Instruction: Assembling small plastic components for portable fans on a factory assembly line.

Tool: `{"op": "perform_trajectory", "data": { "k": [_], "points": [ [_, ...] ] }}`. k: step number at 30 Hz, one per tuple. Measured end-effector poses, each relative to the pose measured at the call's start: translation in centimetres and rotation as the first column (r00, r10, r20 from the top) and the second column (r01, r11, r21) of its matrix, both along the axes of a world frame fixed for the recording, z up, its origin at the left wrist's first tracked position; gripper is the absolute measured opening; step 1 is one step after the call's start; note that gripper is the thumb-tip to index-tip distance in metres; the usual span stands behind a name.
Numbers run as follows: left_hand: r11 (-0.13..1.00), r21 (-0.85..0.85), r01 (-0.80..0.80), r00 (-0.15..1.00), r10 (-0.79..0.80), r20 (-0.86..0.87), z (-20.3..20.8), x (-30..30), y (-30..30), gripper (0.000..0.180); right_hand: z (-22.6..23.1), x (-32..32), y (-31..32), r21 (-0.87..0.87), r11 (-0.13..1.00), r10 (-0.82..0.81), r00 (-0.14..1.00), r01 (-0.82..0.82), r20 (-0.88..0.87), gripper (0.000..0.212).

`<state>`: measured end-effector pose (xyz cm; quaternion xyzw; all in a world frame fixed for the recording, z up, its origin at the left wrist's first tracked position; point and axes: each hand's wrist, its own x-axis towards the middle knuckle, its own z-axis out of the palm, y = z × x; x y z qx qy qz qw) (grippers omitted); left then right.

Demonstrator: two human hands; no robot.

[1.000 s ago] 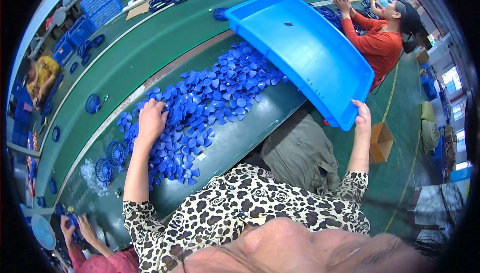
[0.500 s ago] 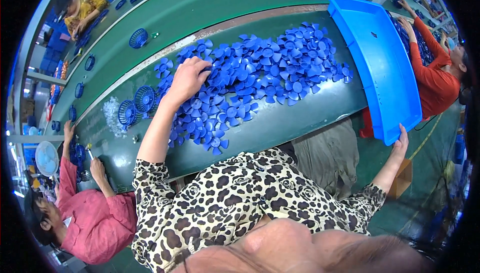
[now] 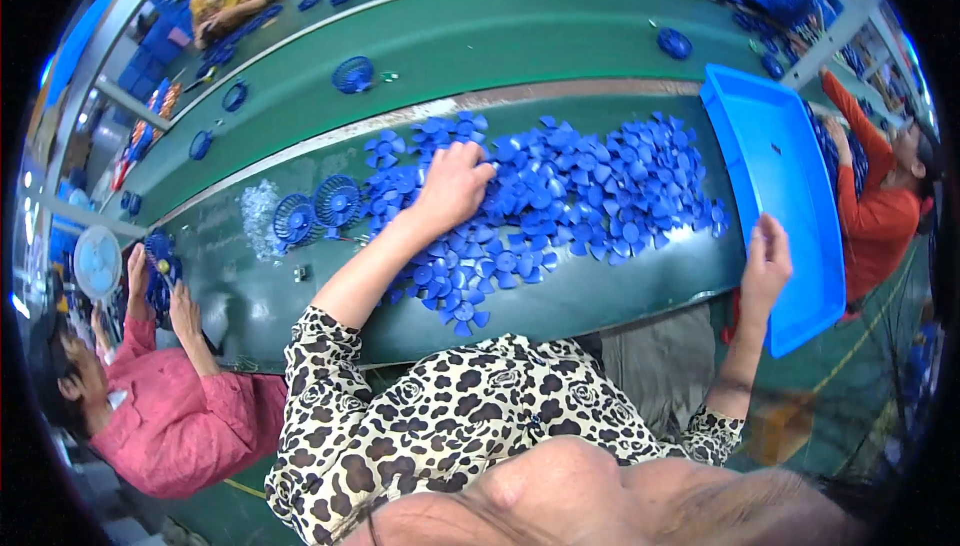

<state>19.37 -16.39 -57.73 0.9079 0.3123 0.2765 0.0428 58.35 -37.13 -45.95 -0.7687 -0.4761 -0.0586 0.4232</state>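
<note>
A broad heap of blue plastic fan blades (image 3: 600, 181) covers the middle of the green worktable (image 3: 640, 281). My left hand (image 3: 455, 186) rests on the left part of this heap, fingers bent over the blades and thumb apart; its fingertips are partly hidden. At the table's right end lies a long, shallow blue tray (image 3: 808, 246), its near end jutting past the table edge. My right hand (image 3: 768, 258) is raised in front of the tray's near left side, fingers drawn together and nothing visible in them.
Two round blue fan guards (image 3: 338, 201) and a pile of small clear pieces (image 3: 260, 216) lie left of the heap. Beyond runs a green conveyor belt (image 3: 560, 36) carrying blue guards. Co-workers sit at left, far left and right. A brown box (image 3: 782, 426) stands on the floor.
My right hand has let go of the tray's near corner and come up and leftward. My left hand stays on the same part of the heap while the whole view has shifted.
</note>
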Motion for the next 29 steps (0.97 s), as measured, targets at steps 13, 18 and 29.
{"op": "perform_trajectory", "data": {
  "k": [13,18,29],
  "points": [
    [0.959,0.254,-0.123,0.801,-0.055,0.596,16.1,-11.0,-8.9,0.021,0.8,-17.9,10.4,-0.151,0.522,0.845,0.533,-0.839,-0.038,0.014],
    [0.714,0.612,-0.341,0.867,-0.013,0.498,23.3,-20.9,-5.4,0.029,2.3,-21.3,11.5,-0.276,0.364,0.924,0.382,-0.89,-0.015,0.015],
    [0.057,0.584,-0.81,0.412,0.763,0.498,42.4,-40.3,17.4,0.05,8.5,-26.0,17.0,-0.34,0.395,0.91,0.313,-0.853,0.271,0.015]
  ]
}}
